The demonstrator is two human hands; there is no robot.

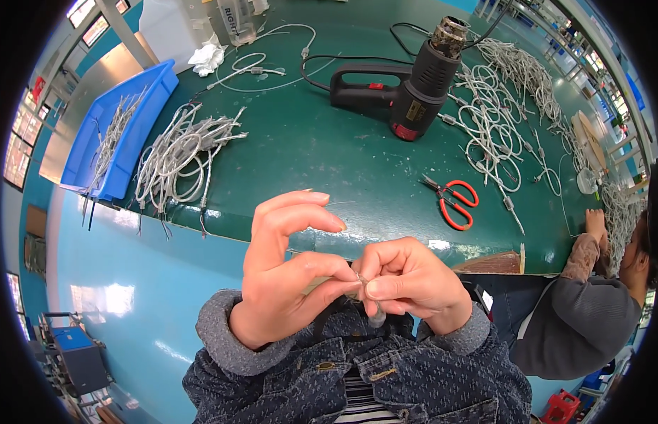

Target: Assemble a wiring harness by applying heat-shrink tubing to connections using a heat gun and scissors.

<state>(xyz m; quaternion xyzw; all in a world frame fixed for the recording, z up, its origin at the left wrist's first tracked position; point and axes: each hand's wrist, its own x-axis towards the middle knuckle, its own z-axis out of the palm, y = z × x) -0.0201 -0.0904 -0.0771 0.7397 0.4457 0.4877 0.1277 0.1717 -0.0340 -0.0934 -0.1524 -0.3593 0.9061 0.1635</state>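
In front of my chest, my left hand (290, 272) pinches thin wire strands between thumb and index finger, with its other fingers raised. My right hand (415, 284) meets it fingertip to fingertip, closed on the same piece, which looks like the end of a grey cable (377, 316). Most of the cable is hidden behind my right fingers. Beyond my hands on the green table (293, 169) lie small cutters (452, 201) with red handles. Farther back, a black heat gun (424, 85) stands with its metal nozzle pointing up.
On the left, a bundle of grey cables (184, 159) lies beside a blue tray (124, 138) holding more cables. Coiled cables (491, 120) spread over the right side. Crumpled white tissue (206, 59) sits at the back left. Another person (580, 311) works at the table's right.
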